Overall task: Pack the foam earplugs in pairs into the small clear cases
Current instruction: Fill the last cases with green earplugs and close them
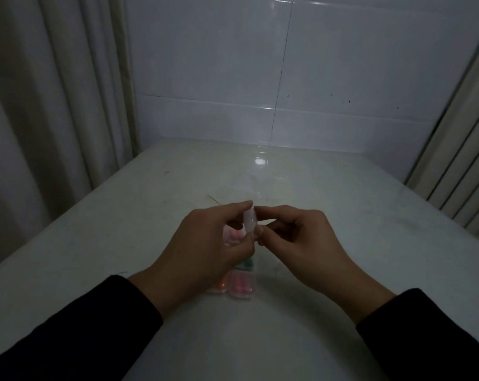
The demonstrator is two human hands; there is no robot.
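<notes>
Both hands, L (pixel 205 246) & R (pixel 296 237), are pinching a clear case (pixel 250 220) edge-on above packed cases (pixel 239 287) on table (pixel 342 215).

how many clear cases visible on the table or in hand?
5: held small clear case; pink-filled behind left hand; green, orange, pink beneath. More may be hidden.

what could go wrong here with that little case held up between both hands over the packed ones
The clear case is pinched only at fingertips by the left hand and right hand; it could slip or pop open and spill. It hangs above the pink case, orange case and green case, so a drop may knock them. Dim light makes its contents hard to check.
</notes>
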